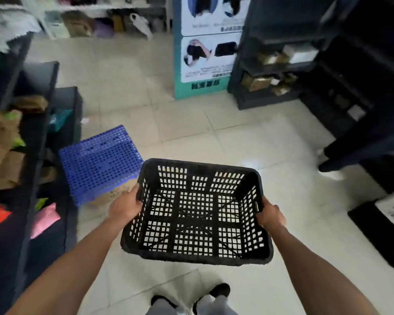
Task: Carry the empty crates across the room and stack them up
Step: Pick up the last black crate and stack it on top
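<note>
An empty black slotted crate [197, 253] hangs in front of me above the pale tiled floor, open side up. My left hand [125, 204] grips its left rim and my right hand [270, 215] grips its right rim. A blue perforated crate [98, 162] lies upside down on the floor just left of the black one, over something tan. At the right edge another dark crate [373, 226] rests on the floor with a white slotted item in it.
Dark shelving [32, 137] with bags and packets lines the left side. More dark shelves [282, 64] with boxes stand at the back right, beside a teal and white poster stand [205, 53]. My feet [218, 291] show at the bottom. Open tiled floor [191, 128] runs ahead.
</note>
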A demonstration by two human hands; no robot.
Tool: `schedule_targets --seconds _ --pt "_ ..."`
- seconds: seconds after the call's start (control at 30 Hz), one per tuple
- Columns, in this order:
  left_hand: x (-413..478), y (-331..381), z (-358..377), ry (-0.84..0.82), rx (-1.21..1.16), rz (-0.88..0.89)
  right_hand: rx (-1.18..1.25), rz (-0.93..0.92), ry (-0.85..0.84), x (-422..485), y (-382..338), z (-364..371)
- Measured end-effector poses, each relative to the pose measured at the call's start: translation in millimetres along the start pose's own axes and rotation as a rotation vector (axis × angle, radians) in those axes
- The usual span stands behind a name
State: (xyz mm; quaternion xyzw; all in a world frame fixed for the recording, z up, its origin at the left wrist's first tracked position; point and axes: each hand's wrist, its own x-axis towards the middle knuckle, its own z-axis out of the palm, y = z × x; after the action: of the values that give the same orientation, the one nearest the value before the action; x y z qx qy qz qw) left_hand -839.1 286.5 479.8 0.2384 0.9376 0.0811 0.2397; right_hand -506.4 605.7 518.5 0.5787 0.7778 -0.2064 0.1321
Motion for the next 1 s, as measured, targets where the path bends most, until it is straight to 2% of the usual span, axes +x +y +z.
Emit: schedule_targets --seconds 0.13,0.4,0.67,1.0 --pt "-3.2 144.4 -5.9 -0.041 0.130 0.163 0.114 0.152 0.062 20.1 105.9 -26.2" --pt "1.1 374.4 43.8 -0.092 0.247 0.501 0.280 0.495 0.178 39.6 296.2 -62.0" --pt "17.5 556.1 107.8 -0.207 0.334 0.749 0.364 0.748 0.230 28.4 405.1 -74.8" --pt "13.0 751.9 185.0 -0.353 0.414 0.922 0.496 1.035 0.273 22.8 500.4 -96.5"
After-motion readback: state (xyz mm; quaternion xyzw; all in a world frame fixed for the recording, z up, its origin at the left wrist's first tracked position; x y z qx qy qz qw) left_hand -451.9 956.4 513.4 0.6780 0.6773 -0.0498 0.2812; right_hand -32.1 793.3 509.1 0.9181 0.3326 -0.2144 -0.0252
